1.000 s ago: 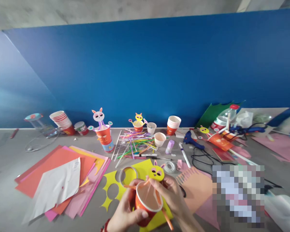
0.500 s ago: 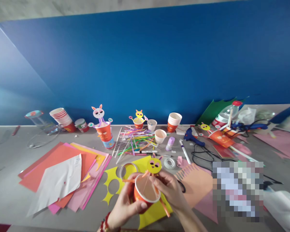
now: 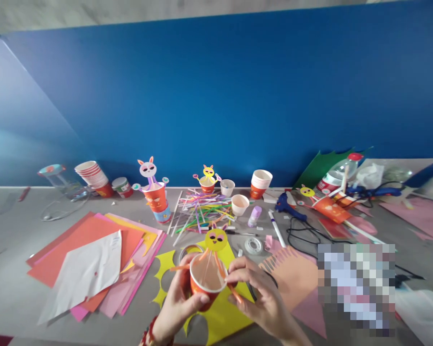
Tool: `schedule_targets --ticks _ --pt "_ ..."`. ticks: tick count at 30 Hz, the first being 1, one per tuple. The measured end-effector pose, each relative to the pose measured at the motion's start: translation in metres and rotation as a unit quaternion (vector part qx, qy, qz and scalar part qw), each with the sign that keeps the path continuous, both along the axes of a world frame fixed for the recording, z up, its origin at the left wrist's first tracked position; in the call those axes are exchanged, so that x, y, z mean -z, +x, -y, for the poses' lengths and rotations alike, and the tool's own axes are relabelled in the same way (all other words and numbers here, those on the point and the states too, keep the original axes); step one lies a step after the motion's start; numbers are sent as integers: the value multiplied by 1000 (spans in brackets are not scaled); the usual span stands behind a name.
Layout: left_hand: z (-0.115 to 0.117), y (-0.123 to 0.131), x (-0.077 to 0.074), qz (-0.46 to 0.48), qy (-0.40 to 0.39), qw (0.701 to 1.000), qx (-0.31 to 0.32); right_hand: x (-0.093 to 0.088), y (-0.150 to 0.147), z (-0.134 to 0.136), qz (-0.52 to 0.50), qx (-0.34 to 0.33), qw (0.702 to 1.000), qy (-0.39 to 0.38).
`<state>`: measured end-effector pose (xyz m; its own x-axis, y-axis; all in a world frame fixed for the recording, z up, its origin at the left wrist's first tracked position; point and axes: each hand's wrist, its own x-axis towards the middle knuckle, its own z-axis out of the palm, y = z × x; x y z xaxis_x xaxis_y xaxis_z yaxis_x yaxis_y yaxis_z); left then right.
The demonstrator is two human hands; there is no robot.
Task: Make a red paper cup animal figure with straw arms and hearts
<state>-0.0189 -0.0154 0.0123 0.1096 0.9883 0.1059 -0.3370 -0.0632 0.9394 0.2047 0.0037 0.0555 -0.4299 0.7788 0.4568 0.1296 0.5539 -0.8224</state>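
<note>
A red-orange paper cup [image 3: 208, 300] with a white rim tilts toward me, its opening facing up. My left hand [image 3: 180, 300] wraps around its left side, thumb along the front. Above the far rim stands a yellow paper animal face [image 3: 216, 239] with pink ears, carried on orange straw-like strips from inside the cup. One orange arm pokes out at the left, over my left fingers. At the right side, my right hand [image 3: 258, 293] pinches the other orange straw [image 3: 235, 292] between thumb and fingers. Yellow paper [image 3: 229, 319] with round cut-outs lies underneath.
Behind are piled coloured straws [image 3: 202, 206], a glue stick [image 3: 254, 216], a tape roll [image 3: 253, 246] and finished cup figures [image 3: 155, 197]. Stacked paper sheets [image 3: 90, 264] lie left. A blue glue gun [image 3: 290, 207] with a black cord sits right, near a tipped cup figure [image 3: 330, 206].
The cup and yellow face have shifted left and turned more upright. My right hand has moved from behind the face down to the orange straw at the cup's right side.
</note>
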Motion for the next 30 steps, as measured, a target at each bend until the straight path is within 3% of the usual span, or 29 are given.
schedule_targets --ticks 4,12,16,20,26,30 --pt "-1 -3 -5 -1 4 1000 26 -4 0 -2 16 -8 1000 14" --pt "0 0 -12 -5 15 998 68 18 -2 -2 86 32 996 -11" --pt "3 5 -15 12 10 996 86 7 -9 -6 69 -20 996 -44" --pt "6 6 -10 5 7 997 74 1 -16 -7 22 -28 997 -62" --pt "11 10 9 -29 4 998 48 38 -24 5 -90 8 981 -173" --pt "15 8 14 -64 18 998 12 56 -26 14 -157 29 956 -244"
